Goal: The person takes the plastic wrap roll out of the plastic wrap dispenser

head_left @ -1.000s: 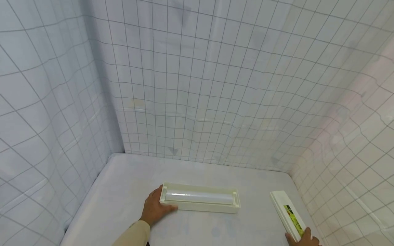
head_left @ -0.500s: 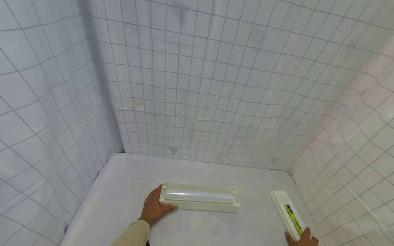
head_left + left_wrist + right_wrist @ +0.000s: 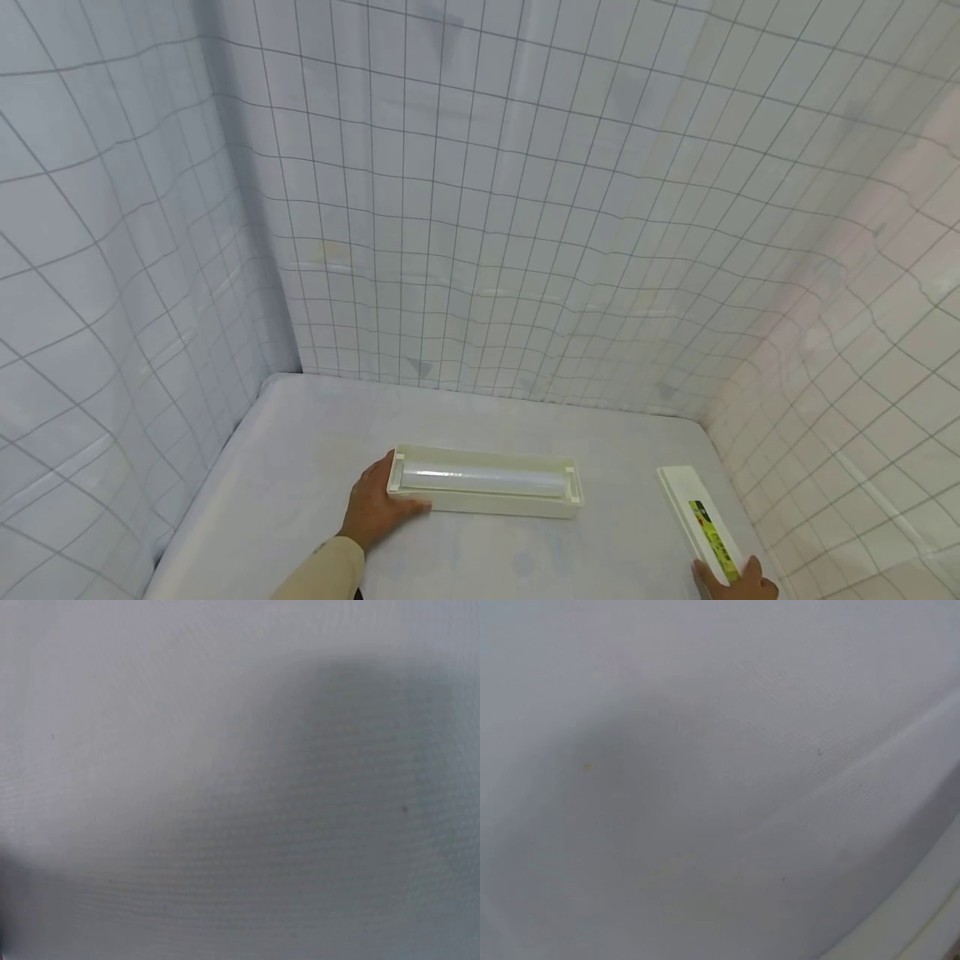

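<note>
A long cream plastic cling film dispenser box (image 3: 502, 504) lies lidless in the middle of the head view. Inside it rests a shiny roll of clear film (image 3: 483, 479). My left hand (image 3: 377, 507) grips the box's left end, thumb along the near side and fingers behind. At the lower right, my right hand (image 3: 738, 583) holds the near end of a long cream lid (image 3: 681, 487) with a yellow-green label (image 3: 712, 537). Part of that hand is cut off by the frame's bottom edge. The right wrist view catches a cream plastic edge (image 3: 907, 919) in its lower right corner.
A white cloth (image 3: 465, 408) covers the work surface. Grid-patterned sheets (image 3: 480, 208) rise at the back, left and right. The left wrist view holds only shadowed white cloth (image 3: 150, 735).
Both hands keep their places on the box and the lid. Only a slight shift of the whole head view shows.
</note>
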The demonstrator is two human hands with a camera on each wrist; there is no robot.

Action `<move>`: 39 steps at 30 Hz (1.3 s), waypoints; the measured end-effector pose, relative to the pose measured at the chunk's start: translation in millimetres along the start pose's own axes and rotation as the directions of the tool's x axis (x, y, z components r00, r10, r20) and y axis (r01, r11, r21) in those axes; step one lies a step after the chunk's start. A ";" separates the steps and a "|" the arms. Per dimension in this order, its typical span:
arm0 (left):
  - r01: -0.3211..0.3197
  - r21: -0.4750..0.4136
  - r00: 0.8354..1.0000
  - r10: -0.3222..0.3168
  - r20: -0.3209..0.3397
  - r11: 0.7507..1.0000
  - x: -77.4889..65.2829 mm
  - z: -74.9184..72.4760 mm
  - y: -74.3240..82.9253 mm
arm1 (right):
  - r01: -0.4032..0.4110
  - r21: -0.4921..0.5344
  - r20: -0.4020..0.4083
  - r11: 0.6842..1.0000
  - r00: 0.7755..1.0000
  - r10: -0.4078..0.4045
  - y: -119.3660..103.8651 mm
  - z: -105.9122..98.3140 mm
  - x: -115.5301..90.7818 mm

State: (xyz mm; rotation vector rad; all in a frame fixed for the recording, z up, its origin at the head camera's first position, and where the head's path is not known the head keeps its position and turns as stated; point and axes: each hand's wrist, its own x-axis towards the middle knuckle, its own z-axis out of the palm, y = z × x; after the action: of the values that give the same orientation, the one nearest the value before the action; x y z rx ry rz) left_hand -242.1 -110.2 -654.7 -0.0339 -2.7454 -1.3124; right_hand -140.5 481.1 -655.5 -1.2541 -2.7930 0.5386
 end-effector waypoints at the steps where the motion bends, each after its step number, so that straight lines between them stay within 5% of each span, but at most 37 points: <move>1: -0.003 0.001 1.000 0.003 -0.002 1.000 0.0 -0.1 -0.2 | 0.010 0.012 -0.008 1.000 1.000 -0.010 -0.4 -0.9 0.1; 15: -0.020 -0.016 1.000 0.019 -0.018 1.000 0.9 2.6 -2.6 | 0.037 -0.053 0.067 0.998 0.997 -0.033 -13.9 -19.8 2.7; 28: -0.023 -0.001 1.000 0.023 -0.008 1.000 1.0 2.3 -4.1 | 0.227 -0.038 0.053 0.973 0.973 -0.225 -42.5 -32.8 7.0; 39: -0.031 0.001 0.999 0.031 -0.030 1.000 0.5 6.0 -6.1 | 0.369 0.014 0.079 0.929 0.926 -0.369 -82.1 -49.8 2.1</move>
State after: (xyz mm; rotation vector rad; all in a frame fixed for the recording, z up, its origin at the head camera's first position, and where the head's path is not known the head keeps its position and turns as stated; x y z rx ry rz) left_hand -243.5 -109.4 -663.2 -0.0561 -2.7094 -1.2937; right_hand -192.5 447.0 -582.3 -0.6853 -2.9866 0.5686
